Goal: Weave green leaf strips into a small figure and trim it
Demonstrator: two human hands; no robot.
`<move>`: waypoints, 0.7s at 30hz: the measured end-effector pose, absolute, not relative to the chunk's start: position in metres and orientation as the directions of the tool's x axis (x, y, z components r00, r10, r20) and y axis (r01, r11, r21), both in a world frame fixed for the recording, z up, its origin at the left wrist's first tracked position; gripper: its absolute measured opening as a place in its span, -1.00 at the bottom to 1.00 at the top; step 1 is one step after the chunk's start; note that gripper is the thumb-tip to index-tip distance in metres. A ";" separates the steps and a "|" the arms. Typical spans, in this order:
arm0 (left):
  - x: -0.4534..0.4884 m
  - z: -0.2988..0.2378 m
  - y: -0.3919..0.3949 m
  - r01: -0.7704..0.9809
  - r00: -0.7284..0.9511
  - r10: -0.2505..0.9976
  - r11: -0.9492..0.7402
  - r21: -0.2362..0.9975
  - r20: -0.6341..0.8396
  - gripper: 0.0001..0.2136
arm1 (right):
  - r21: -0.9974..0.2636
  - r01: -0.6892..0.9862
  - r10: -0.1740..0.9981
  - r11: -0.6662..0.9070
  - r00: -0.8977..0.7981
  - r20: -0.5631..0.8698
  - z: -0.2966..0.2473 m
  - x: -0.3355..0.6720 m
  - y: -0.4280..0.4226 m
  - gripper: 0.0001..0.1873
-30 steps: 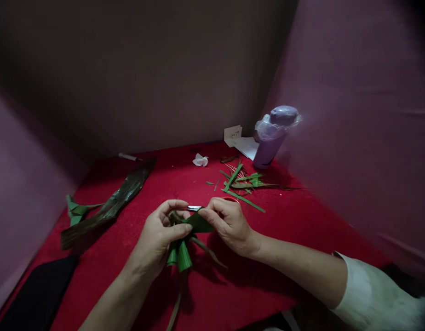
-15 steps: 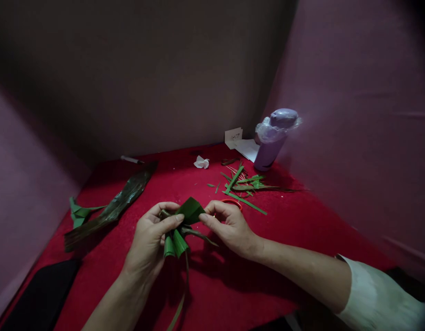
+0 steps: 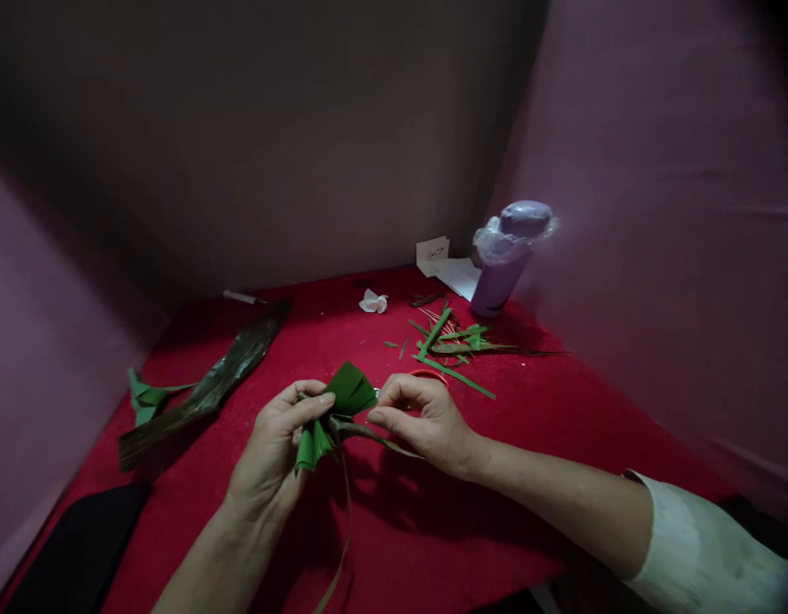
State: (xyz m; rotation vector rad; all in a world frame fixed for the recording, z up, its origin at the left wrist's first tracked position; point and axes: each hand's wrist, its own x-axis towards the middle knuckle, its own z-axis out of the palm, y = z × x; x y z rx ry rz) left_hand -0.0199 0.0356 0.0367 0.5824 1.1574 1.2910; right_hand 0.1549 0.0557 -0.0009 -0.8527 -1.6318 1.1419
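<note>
Red tabletop [image 3: 528,443], folded leaf [image 3: 349,390] tipped higher, left hand [image 3: 272,452] gripping

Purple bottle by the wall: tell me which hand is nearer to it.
Right. The right hand sits in front of the purple bottle; the left hand is farther left, beyond the folded leaf.

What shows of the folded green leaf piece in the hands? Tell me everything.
The folded leaf piece is a green leaf strip bent into pointed, cone-like folds: one wide fold points up, narrower ones hang at lower left. Thin strips trail from it downward. The left hand pinches it above the red cloth; the right hand grips its right side.
</note>
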 end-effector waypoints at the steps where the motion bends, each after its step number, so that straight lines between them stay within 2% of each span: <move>1: -0.020 0.037 0.036 -0.428 -0.134 0.935 0.243 0.870 -0.328 -0.76 | -0.943 0.033 0.896 0.330 -0.327 0.302 -0.001 0.155 0.055 -0.77; 6: -0.018 0.037 0.035 -0.424 -0.112 0.942 0.243 0.873 -0.317 -0.76 | -0.961 -0.046 0.913 0.273 -0.301 0.274 0.002 0.155 0.055 -0.83; 10: -0.015 0.036 0.033 -0.421 -0.053 0.946 0.270 0.866 -0.320 -0.76 | -0.954 -0.082 0.904 0.289 -0.306 0.300 0.002 0.154 0.057 -0.88; 14: -0.015 0.036 0.031 -0.385 0.016 0.951 0.292 0.875 -0.310 -0.77 | -0.958 -0.086 0.927 0.275 -0.242 0.288 0.002 0.154 0.057 -0.80; 21: -0.017 0.040 0.027 -0.362 0.059 0.966 0.256 0.896 -0.253 -0.85 | -0.875 -0.007 0.858 0.485 -0.192 0.477 0.008 0.158 0.054 -0.79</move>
